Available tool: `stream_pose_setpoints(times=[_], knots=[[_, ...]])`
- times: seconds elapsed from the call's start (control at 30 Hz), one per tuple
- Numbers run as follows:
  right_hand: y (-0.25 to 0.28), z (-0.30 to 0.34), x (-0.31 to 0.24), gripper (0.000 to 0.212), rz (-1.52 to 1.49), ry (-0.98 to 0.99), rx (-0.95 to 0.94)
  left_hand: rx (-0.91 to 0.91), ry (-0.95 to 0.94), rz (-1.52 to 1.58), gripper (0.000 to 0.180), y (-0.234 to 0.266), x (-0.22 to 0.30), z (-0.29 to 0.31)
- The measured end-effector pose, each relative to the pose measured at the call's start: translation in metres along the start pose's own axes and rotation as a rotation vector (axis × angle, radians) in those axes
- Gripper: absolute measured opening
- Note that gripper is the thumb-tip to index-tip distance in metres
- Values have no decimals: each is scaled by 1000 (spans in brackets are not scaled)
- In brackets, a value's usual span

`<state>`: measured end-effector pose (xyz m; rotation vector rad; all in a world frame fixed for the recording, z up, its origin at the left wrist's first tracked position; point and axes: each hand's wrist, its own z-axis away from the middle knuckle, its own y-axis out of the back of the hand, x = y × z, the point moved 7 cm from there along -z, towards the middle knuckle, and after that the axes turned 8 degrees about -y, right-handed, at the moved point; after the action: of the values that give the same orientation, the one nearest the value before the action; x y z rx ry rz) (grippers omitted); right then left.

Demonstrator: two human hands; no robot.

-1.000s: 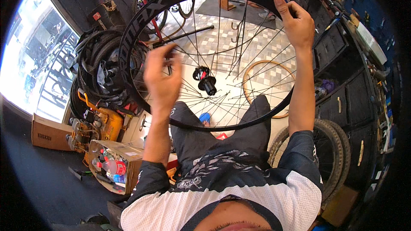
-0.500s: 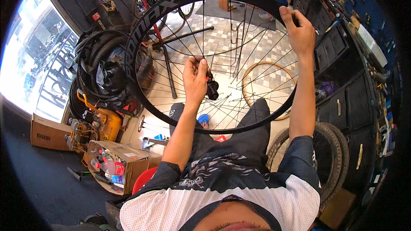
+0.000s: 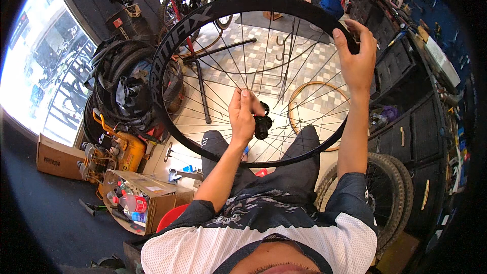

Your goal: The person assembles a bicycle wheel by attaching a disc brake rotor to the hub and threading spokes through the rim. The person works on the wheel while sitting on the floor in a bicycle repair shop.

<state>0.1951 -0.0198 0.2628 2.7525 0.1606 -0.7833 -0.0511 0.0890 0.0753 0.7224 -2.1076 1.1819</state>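
A black bicycle wheel stands tilted in front of me, its lower rim over my thighs. Thin spokes run inside it; several near the bottom lie unevenly and look loose. Close to the black hub, my left hand is closed, thumb and fingers pinched on a spoke. One of its fingers is blurred beside the hub. At the upper right of the rim, my right hand curls round it, thumb on the inner side and fingers arched over the outer side.
A tan tyre lies on the tiled floor ahead. Black drawers and knobbly tyres stand at my right. Leftward are a yellow machine, piled tyres and a box of bottles. Another person works far ahead.
The wheel and both hands sit lower in view, as does the background. My left hand has shifted right along with the hub. My right fingers arch more loosely over the rim.
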Motion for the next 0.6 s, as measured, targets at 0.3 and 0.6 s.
stream_pose_setpoints(times=[0.3,0.6], knots=[[7,70,-54,30,-344,114,-44,6,-58,-44,27,0,1,6],[-27,119,-46,45,-554,-105,-117,-48,-96,-92,25,-3,10,18]])
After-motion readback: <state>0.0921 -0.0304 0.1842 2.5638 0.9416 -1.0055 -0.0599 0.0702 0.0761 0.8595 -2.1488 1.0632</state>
